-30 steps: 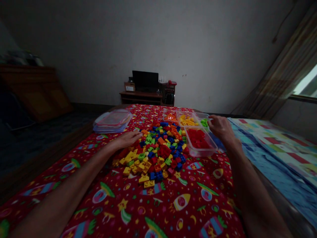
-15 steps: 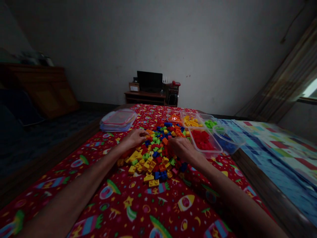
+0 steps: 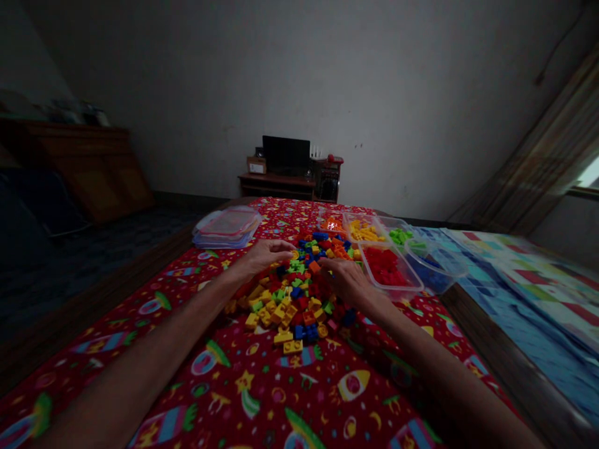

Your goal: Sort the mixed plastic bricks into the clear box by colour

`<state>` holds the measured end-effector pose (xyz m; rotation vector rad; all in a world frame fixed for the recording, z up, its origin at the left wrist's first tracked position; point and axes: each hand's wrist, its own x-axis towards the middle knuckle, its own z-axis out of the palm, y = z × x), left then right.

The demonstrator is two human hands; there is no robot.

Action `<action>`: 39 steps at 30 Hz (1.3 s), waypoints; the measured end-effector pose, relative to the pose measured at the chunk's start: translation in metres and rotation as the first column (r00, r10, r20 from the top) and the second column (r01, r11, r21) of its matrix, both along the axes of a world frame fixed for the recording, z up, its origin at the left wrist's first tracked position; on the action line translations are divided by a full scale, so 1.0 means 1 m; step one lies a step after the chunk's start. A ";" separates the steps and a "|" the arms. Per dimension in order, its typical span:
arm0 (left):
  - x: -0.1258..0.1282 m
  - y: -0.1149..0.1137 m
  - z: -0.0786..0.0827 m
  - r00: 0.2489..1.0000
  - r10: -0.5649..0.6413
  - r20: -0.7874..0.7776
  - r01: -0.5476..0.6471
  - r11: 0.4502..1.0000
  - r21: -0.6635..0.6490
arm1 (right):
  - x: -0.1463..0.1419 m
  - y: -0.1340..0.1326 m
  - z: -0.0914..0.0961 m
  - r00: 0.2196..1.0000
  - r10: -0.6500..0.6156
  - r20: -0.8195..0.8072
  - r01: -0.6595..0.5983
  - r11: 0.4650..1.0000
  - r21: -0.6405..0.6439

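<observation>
A mixed heap of toy building bricks (image 3: 281,308) in yellow, red, blue, green and orange lies on a red patterned cloth (image 3: 281,396). Over the heap's left side is my left hand (image 3: 267,255), its thumb and fingers drawn together beside a yellow piece; whether they grip it is too dim to tell. My right hand (image 3: 345,275) reaches into the right side, fingers curled down near an orange brick (image 3: 314,267). What those fingertips hold, if anything, is hidden.
Right of the heap stand clear tubs: red bricks in one tub (image 3: 414,288), yellow in another (image 3: 362,231), plus orange, green, and a round blue tub (image 3: 437,274). Stacked lids (image 3: 227,227) lie at the left. A wooden edge (image 3: 505,349) borders a bed at right.
My left hand has moved slightly right, towards the middle of the heap. My right hand stays at the heap's right side, its fingers a little less tucked. The view has shifted slightly.
</observation>
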<state>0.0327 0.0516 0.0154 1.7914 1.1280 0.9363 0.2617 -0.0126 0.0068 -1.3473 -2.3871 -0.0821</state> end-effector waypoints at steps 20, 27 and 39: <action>-0.012 0.004 0.003 0.864 0.052 -0.501 0.118 0.946 0.301 | 0.010 0.008 -0.009 0.966 0.093 -0.241 -0.070 0.992 0.101; -0.021 0.002 0.014 0.777 -0.179 -0.604 0.288 0.954 0.088 | 0.007 0.015 -0.008 0.927 -0.044 -0.373 0.020 0.997 -0.068; 0.014 -0.026 0.011 0.659 -0.228 -0.717 0.507 0.838 0.199 | 0.004 0.006 -0.005 0.974 -0.002 -0.228 -0.009 0.999 -0.048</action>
